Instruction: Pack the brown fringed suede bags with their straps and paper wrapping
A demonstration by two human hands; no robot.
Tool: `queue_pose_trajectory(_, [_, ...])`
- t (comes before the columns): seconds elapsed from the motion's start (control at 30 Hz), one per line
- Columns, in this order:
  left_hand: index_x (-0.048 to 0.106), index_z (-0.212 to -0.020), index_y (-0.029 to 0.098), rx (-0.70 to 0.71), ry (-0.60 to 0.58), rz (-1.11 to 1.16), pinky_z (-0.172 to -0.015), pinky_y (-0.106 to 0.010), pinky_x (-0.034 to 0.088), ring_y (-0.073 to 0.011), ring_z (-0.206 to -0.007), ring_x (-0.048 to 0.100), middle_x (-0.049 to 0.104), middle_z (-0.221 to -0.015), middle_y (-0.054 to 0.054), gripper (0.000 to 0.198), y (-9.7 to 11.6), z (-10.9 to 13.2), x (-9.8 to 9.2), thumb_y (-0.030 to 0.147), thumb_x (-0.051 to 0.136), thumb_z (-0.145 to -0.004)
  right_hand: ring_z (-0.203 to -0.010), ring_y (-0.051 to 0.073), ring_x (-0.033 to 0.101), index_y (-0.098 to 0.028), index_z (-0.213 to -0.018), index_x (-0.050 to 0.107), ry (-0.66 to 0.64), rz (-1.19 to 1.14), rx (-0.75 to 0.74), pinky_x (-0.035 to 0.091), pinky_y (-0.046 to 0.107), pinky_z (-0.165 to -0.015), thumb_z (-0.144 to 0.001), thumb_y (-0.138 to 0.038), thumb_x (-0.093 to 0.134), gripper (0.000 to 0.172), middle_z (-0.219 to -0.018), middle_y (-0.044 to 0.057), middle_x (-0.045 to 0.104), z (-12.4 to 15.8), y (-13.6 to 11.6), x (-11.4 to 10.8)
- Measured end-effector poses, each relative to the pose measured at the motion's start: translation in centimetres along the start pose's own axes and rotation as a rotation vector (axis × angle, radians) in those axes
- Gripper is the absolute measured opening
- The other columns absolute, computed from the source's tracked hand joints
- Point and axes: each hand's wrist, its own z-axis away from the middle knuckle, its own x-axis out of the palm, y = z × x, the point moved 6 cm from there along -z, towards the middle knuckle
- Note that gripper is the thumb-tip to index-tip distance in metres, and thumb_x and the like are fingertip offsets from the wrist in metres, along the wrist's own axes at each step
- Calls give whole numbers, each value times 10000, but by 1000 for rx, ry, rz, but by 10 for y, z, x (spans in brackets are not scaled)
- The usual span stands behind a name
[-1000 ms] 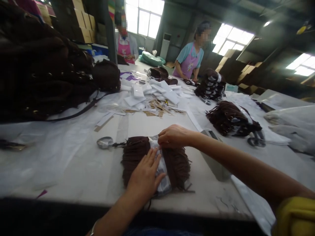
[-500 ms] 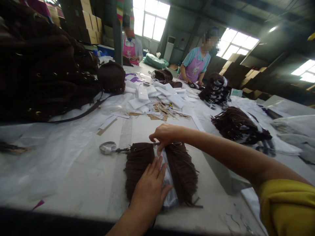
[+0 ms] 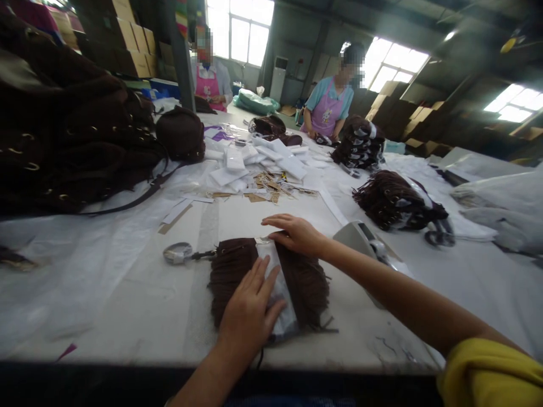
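A dark brown fringed bag [image 3: 232,277] lies flat on the table in front of me. Down its middle runs a clear plastic strip [image 3: 283,302], crossing from the far edge to the near edge. My left hand [image 3: 250,305] rests on the bag and the strip, fingers stretched out and flat. At the bag's far edge, my right hand [image 3: 294,234] lies over the top corner beside the strip, its fingers extended and apart from the thumb. A wrapped strap loop [image 3: 178,252] sticks out from the bag's left side.
Brown bags [image 3: 93,130] are heaped at the left. Wrapped fringed bags [image 3: 396,198] lie at the right, near a grey tape dispenser [image 3: 358,240]. White packets [image 3: 235,159] and tags [image 3: 271,183] are piled beyond. Two people in pink aprons [image 3: 326,110] stand across the table.
My right hand has shifted slightly right and its bent fingers have straightened. The left hand stays flat on the bag. The view has moved, and the tape dispenser now shows behind my right forearm.
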Motion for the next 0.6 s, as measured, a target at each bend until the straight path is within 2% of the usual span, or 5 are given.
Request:
queue_pose_trajectory(0.07, [480, -1397, 155, 57, 89, 40, -1121, -467, 427, -270, -1386, 426, 483, -1477, -131, 489, 5, 5, -13, 241, 600, -931, -1307, 225, 516, -238, -1329, 579, 74, -54, -58, 421, 405, -1108, -966, -330, 569, 374, -1373, 92, 589, 37, -22, -1])
queue_pose_trajectory(0.13, [535, -1345, 181, 101, 140, 83, -1147, -445, 392, -230, -1328, 496, 573, -1396, -92, 406, 10, 16, -24, 179, 580, -942, -1336, 231, 487, -231, -1331, 578, 125, -81, -48, 405, 437, -1128, -970, -308, 561, 369, -1389, 100, 575, 73, -39, -3])
queue_pose_trajectory(0.3, [611, -1248, 198, 2, 162, 120, -1104, -396, 422, -199, -1170, 596, 658, -1251, -63, 338, 9, 50, -42, 165, 638, -912, -1247, 223, 564, -229, -1236, 640, 191, -93, -129, 400, 454, -1136, -906, -338, 668, 349, -1288, 74, 654, 151, -75, 4])
queue_pose_trajectory(0.4, [646, -1175, 211, 32, 94, 99, -1065, -400, 442, -205, -1105, 611, 683, -1169, -45, 280, 17, 61, -39, 175, 662, -898, -1189, 189, 596, -240, -1205, 662, 242, -9, -129, 441, 416, -1102, -932, -222, 623, 276, -1239, 45, 685, 176, -80, 20])
queue_pose_trajectory(0.6, [666, -1075, 218, 31, 32, 82, -1025, -414, 456, -220, -1068, 609, 690, -1116, -39, 177, 24, 57, -36, 211, 665, -898, -1201, 177, 578, -250, -1309, 604, 361, 120, -174, 450, 391, -1090, -963, -145, 560, 365, -1251, 35, 682, 194, -85, 33])
